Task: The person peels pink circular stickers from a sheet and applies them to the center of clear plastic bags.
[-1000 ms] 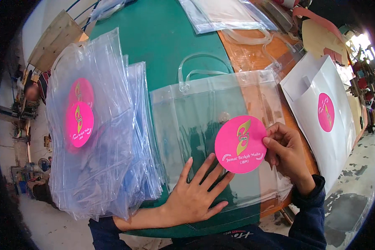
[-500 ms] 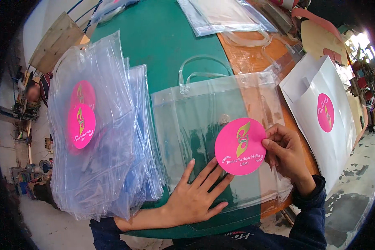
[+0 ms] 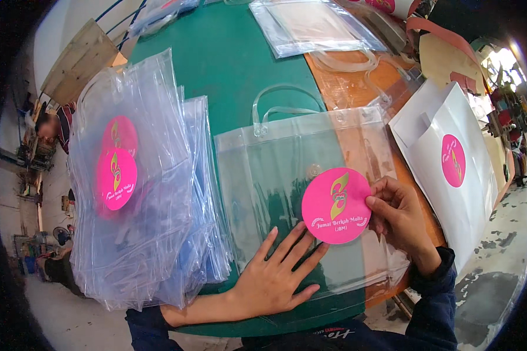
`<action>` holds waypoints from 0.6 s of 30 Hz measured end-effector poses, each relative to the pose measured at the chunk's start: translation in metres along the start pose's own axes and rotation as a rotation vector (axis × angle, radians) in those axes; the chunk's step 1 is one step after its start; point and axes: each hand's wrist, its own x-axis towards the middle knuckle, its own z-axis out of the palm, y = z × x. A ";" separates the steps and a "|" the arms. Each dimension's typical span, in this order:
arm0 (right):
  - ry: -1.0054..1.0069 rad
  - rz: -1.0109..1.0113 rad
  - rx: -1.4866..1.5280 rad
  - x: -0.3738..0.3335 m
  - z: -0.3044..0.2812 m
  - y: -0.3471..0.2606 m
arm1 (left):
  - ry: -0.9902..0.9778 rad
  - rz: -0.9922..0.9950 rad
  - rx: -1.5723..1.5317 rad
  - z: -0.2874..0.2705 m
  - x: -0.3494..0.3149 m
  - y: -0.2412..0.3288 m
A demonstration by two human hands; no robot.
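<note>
A clear plastic bag (image 3: pixel 263 175) with looped transparent handles lies flat in front of me. My left hand (image 3: pixel 275 278) rests on its lower part, fingers spread, the fingertips close to the lower left edge of a round pink sticker (image 3: pixel 336 206). Between thumb and fingers, my right hand (image 3: pixel 395 216) pinches the sticker's right edge. The sticker lies over the bag below its round snap button (image 3: pixel 314 171); whether it is stuck down I cannot tell. On the left, a thick pile of clear bags (image 3: pixel 152 234) carries the same pink stickers.
Right of the bag leans a white bag (image 3: pixel 451 146) with a pink round emblem. More clear bags (image 3: pixel 316 29) lie at the far side of the green (image 3: pixel 228 52) and orange-brown (image 3: pixel 345 76) tabletop. Far left, a person (image 3: pixel 55 128) is in the background.
The sticker has tilted slightly at my right hand, staying over about the same spot on the bag. My left hand has hardly moved. The view has shifted a little.
</note>
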 end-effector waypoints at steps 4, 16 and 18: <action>-0.001 0.005 -0.036 -0.001 -0.001 -0.001 | 0.016 -0.002 0.007 0.000 0.001 0.001; 0.008 -0.012 -0.038 -0.001 0.003 0.002 | 0.055 -0.004 -0.002 -0.001 -0.002 0.002; 0.016 -0.016 -0.052 -0.001 0.004 0.005 | 0.072 -0.007 -0.021 0.001 -0.002 0.002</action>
